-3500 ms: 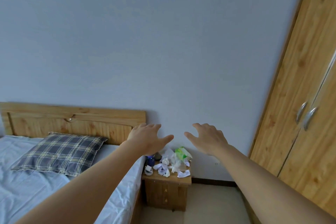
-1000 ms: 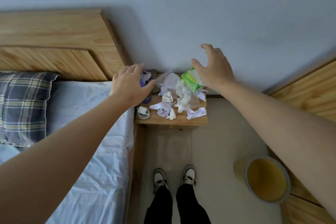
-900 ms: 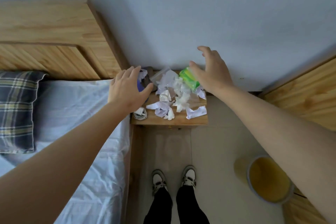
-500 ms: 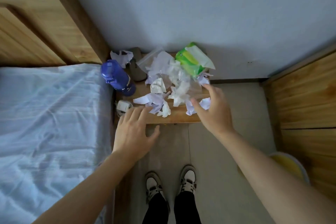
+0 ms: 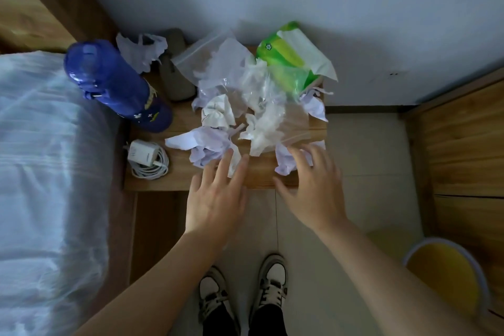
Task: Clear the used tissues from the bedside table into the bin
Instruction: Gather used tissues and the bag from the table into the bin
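Several crumpled white tissues (image 5: 215,114) lie heaped on the small wooden bedside table (image 5: 180,180), mixed with clear plastic bags (image 5: 261,90). My left hand (image 5: 218,194) reaches over the table's front edge with fingers straight, its fingertips at a crumpled tissue (image 5: 201,147). My right hand (image 5: 313,185) is spread open over another tissue (image 5: 286,161) at the front right corner, fingertips touching it. The yellow bin (image 5: 447,273) stands on the floor at the lower right.
A blue bottle (image 5: 114,84), a white charger with coiled cable (image 5: 146,158), a dark case (image 5: 176,73) and a green tissue pack (image 5: 291,60) share the table. The bed (image 5: 49,172) lies left, a wooden wardrobe (image 5: 463,144) right. My shoes (image 5: 242,289) stand on the tiled floor.
The view has dropped from the wall to the table top and closed in. Both hands have come down from above the table's back to its front edge, onto the tissues.
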The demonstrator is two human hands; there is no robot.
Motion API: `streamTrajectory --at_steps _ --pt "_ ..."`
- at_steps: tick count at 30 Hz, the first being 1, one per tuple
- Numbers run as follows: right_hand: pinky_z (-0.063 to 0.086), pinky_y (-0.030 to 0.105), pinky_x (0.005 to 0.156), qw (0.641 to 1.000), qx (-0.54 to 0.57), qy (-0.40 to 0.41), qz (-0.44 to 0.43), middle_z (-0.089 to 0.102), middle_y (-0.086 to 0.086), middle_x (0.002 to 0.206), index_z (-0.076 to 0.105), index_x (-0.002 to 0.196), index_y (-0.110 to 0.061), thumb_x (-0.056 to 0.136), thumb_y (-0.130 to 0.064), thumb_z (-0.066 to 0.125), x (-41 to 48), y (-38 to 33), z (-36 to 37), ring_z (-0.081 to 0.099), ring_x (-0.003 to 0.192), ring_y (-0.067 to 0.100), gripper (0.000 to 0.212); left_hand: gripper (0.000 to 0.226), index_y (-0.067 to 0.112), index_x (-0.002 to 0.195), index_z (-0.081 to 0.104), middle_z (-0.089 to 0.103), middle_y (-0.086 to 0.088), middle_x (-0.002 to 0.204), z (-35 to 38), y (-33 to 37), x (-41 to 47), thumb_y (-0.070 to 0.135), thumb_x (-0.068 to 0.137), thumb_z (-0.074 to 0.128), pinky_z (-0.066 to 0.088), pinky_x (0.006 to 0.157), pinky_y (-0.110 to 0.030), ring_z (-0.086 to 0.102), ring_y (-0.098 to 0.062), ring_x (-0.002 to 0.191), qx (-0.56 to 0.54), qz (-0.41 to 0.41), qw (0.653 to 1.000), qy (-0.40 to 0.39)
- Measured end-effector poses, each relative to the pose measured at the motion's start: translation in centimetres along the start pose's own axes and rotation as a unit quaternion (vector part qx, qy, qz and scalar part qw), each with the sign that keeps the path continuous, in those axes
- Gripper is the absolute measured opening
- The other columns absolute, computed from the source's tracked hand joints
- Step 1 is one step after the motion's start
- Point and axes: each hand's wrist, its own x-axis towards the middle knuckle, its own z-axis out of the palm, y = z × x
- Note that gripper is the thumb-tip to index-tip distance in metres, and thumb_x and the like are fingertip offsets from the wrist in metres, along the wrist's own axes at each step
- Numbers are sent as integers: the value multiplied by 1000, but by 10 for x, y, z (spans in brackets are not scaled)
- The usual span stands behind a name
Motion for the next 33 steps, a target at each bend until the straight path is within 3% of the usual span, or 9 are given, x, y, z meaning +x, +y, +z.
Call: streamTrajectory --at_steps 5,9,14,33 --pt "45 49 100 1000 -6 3 -15 55 6 132 56 136 -24 88 -46 69 4 6 14 49 129 27 54 61 20 144 45 41 -9 152 16 -1 12 25 86 67 50 89 -45 50 -28 125 6 -9 1000 -15" --pt "44 49 102 1000 0 7 -25 56 6 132 58 134 -22 91 -36 69 5 7 20 49 129 28 47 52 11 129 58 51 -9 143 23 -1 18 5 80 73 51 91 -44 55 -29 122 -7 8 1000 5" --pt "43 44 103 1000 7 12 -21 57 4 131 61 132 -22 91 -31 70 5 5 21 51 127 26 43 64 4 126 60 54 -13 139 18 -3 20 -11 65 73 52 93 -46 55 -34 121 -29 24 999 0" --pt "46 41 99 997 52 59 0 57 2 127 58 126 -25 89 -32 67 -31 -3 -67 51 122 24 38 75 6 128 59 55 -11 135 -65 29 -5 -21 59 72 50 95 -45 54 -32 116 -66 65 996 4"
